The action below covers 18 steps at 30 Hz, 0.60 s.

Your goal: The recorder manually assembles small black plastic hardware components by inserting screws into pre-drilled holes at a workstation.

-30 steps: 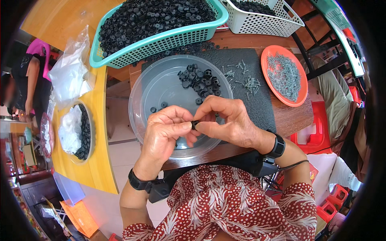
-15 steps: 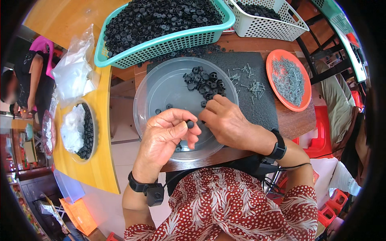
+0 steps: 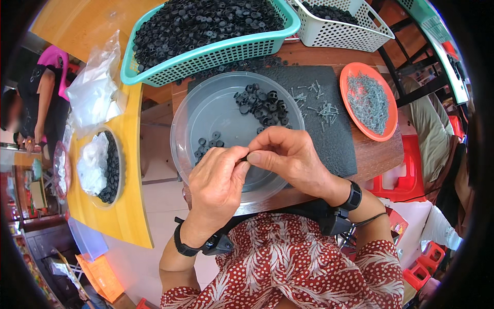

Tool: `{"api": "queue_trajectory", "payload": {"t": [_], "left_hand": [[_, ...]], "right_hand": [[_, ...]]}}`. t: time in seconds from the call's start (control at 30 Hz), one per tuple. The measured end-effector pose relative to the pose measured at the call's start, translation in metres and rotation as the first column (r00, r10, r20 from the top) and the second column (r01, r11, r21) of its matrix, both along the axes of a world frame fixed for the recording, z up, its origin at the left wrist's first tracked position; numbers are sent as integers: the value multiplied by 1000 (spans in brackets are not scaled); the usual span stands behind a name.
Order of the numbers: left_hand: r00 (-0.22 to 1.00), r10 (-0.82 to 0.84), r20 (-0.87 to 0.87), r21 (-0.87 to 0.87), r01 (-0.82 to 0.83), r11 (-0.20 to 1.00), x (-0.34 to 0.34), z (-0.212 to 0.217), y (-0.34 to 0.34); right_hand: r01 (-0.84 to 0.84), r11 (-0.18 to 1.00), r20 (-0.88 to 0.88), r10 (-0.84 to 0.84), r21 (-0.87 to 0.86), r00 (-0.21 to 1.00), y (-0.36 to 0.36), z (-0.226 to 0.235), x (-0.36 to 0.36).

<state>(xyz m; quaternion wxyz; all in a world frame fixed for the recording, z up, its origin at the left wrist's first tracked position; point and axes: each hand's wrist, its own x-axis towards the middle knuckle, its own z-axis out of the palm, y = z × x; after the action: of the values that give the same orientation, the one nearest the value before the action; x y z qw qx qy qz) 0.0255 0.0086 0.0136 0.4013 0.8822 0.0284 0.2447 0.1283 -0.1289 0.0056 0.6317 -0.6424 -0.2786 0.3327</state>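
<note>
Nearest, a red patterned shirt (image 3: 303, 262) fills the space before the near edge of the desk (image 3: 380, 157), and a black band (image 3: 186, 246) circles each wrist. Above the desk's near edge, the left hand (image 3: 218, 177) and right hand (image 3: 288, 154) meet over the bowl (image 3: 218, 110), both backs up. The left grip is clamped on a small black part (image 3: 244, 159), thumb and forefinger together; the right grip pinches the same part from the other side. The clear bowl stands by the desk's left edge, with a small group (image 3: 213, 139) of like parts beside the left hand and a larger heap (image 3: 263, 105) toward its far right wall. A dark mat (image 3: 337, 149) lies under the bowl, bearing loose screws (image 3: 328, 111). By the desk's right edge, an orange plate (image 3: 345, 87) holds more screws (image 3: 368, 103). Along the far edge, a teal basket (image 3: 206, 61), heaped with black parts, stands at the left corner; a white basket (image 3: 339, 37), also holding dark pieces, stands to its right.
</note>
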Motion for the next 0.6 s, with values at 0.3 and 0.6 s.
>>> {"api": "queue_trajectory", "payload": {"t": [0.3, 0.6], "left_hand": [[998, -31, 54, 141, 23, 990, -1, 0, -1], [999, 18, 49, -294, -3, 956, -8, -10, 0]], "right_hand": [[-17, 1000, -305, 13, -12, 952, 0, 4, -1], [93, 988, -539, -11, 125, 842, 5, -10, -14]]}}
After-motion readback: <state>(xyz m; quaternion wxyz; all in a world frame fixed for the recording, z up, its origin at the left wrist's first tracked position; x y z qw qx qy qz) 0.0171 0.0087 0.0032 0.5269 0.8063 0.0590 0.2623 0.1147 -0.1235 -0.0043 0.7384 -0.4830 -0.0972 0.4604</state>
